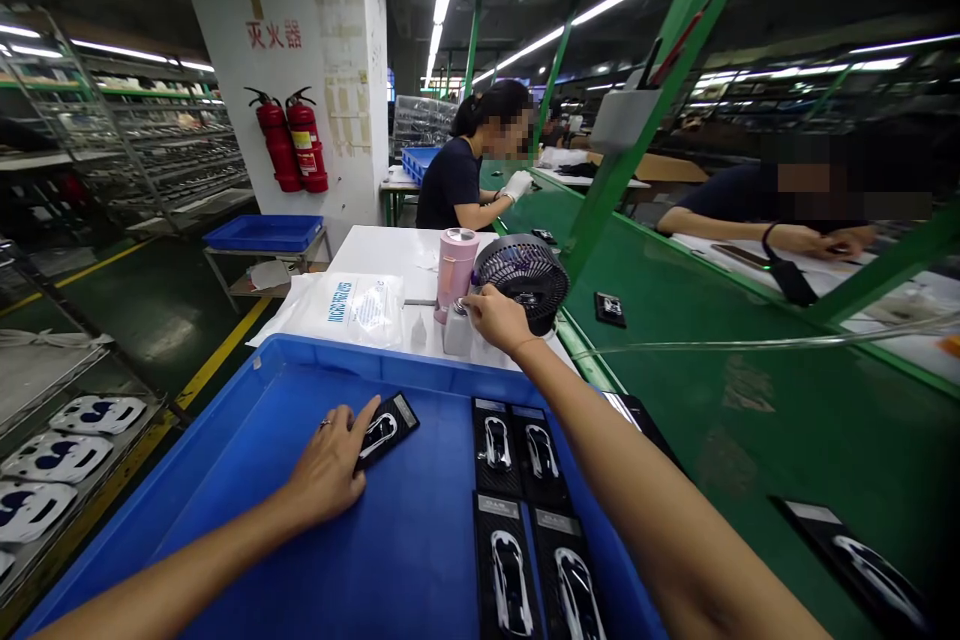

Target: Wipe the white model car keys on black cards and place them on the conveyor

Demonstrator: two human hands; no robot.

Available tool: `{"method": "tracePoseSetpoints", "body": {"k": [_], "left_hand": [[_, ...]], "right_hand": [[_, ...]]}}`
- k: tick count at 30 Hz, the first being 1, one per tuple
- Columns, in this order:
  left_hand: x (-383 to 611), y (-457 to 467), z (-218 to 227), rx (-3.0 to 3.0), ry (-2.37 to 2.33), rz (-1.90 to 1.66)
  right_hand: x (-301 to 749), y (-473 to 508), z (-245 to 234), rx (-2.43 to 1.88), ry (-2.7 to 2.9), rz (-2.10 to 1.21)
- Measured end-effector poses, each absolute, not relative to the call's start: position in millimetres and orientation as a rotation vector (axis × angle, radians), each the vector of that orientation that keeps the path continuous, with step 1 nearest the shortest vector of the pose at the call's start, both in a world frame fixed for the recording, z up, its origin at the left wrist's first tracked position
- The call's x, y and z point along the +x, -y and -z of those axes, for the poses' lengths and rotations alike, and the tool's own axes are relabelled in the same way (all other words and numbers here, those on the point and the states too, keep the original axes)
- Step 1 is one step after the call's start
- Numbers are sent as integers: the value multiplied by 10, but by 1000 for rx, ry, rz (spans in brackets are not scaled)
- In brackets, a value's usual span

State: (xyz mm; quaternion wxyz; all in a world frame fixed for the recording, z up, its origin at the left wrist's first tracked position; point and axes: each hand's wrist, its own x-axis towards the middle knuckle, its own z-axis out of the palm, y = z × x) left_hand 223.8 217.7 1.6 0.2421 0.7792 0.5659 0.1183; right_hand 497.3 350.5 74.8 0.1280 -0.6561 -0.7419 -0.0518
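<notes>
My left hand (330,465) grips a black rectangular plaque with a small white-and-black model car (386,430) on it, tilted over the floor of the blue tray (300,370). Beyond the tray's far rim, my right hand (499,317) has its fingers curled at the metal top of a small white bottle (457,332). The inner side of that hand is hidden. Several similar car plaques (496,445) lie in rows along the tray's right side, partly behind my right forearm.
Around the bottle stand a pink flask (454,270), a black fan (525,280) and a white plastic bag (337,310). On the right, a green conveyor belt (660,410) carries more plaques (610,309). Two co-workers sit along it. A rack with white car shells (56,455) stands left.
</notes>
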Motion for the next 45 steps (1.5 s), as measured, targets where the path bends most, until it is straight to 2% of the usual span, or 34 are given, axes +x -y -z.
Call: {"method": "tracePoseSetpoints", "body": {"k": [10,14,18,24,30,35,39,45], "left_hand": [[2136,-2474,-81,1605,-1448,-288],[2211,-2533,-46,1561,-1432,-291],[2262,-2481,-73,1502,-1442,-388],[2375,-1958,-490,1291,-1355,-735],[2642,-1231,-876,919,-1220,-973],[2846,-1002,-842,381,-1187,-1235],[2920,-927,-849,272,-1173,-1246],[2946,-900,-867,192,-1242,-1239]], "right_hand": [[4942,-3425,-833,-1886,2083,60],[5009,-3289,-1042,-1722,1956,46],[5075,-2753,-1207,-1460,1862,-11],[4910,-1631,-1104,-1085,1931,-292],[4590,-1170,-1035,-778,1953,-637],[4452,-1034,-1064,-803,2102,-552],[4464,-1007,-1005,-944,2216,-345],[4420,-979,-893,-921,2223,-270]]}}
